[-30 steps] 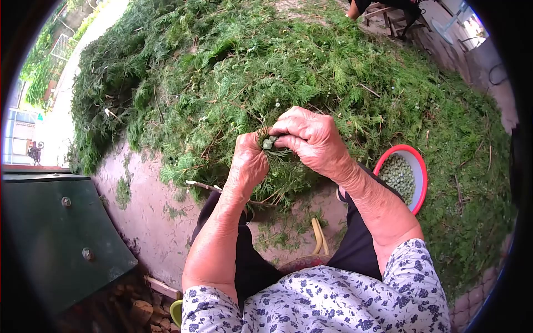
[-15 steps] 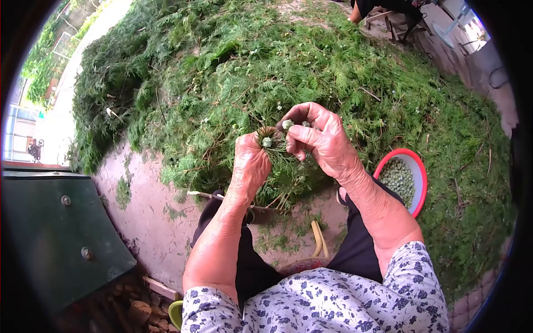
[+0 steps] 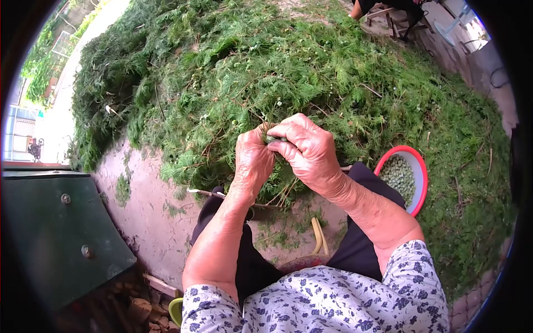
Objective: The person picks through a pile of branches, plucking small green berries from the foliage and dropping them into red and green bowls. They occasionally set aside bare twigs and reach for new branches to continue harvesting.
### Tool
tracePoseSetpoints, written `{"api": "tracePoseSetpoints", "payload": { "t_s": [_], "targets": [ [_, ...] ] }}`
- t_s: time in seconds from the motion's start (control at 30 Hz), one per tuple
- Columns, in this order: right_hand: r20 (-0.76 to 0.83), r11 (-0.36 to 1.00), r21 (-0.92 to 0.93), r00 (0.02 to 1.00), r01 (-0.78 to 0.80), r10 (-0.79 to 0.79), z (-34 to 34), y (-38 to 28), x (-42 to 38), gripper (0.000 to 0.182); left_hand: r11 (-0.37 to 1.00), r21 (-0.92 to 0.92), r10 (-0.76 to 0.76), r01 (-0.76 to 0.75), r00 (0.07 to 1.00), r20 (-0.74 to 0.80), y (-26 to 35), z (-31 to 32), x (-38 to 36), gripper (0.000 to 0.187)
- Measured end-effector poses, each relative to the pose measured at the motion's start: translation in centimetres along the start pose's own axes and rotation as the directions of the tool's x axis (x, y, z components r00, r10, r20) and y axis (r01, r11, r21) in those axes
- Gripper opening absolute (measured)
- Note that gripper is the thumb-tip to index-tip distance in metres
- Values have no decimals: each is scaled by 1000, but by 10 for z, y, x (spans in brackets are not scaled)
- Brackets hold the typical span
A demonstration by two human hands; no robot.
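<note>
My left hand (image 3: pixel 252 158) is closed around a small evergreen sprig (image 3: pixel 265 132), whose green tips show above the fist. My right hand (image 3: pixel 312 154) meets it, thumb and fingers pinched on green cones (image 3: pixel 273 140) at the sprig; the fingers hide most of them. Both hands are held over the near edge of a broad pile of cut evergreen branches (image 3: pixel 233 83). To the right of my right forearm stands a white basin with a red rim (image 3: pixel 424 177), holding many small pale green cones (image 3: pixel 397 178).
A bare stick (image 3: pixel 205 193) lies by my left knee. A yellow curved handle (image 3: pixel 318 236) rises between my legs. At left is a dark green metal panel (image 3: pixel 61 227) above chopped wood (image 3: pixel 139 311). Another person's arm (image 3: pixel 356 10) shows at the top, near a wooden stool (image 3: pixel 383 16).
My right hand has moved left and slightly down against my left hand, its fingers closing at the sprig. The pale cone visible at its fingertips before is now covered. My right knee has shifted upward.
</note>
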State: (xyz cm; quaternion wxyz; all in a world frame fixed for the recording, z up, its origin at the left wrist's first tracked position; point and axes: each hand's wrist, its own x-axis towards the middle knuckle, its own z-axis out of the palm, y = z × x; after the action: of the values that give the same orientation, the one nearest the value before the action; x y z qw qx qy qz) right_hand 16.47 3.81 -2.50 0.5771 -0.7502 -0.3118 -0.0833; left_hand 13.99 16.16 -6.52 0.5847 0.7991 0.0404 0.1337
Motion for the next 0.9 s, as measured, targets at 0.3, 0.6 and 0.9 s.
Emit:
{"api": "tracePoseSetpoints", "payload": {
  "t_s": [0.3,0.6,0.9],
  "targets": [
    [216,747,451,872,-488,440,-15,3,6,10,975,-200,-73,101,987,143,25,-3,-1,9],
    [305,285,827,812,-485,497,-41,24,22,15,835,-368,-427,409,903,34,34,-9,-1,25],
    [240,544,631,806,-553,542,-28,19,15,13,664,-570,-474,485,862,181,35,-15,7,17]
  ]
}}
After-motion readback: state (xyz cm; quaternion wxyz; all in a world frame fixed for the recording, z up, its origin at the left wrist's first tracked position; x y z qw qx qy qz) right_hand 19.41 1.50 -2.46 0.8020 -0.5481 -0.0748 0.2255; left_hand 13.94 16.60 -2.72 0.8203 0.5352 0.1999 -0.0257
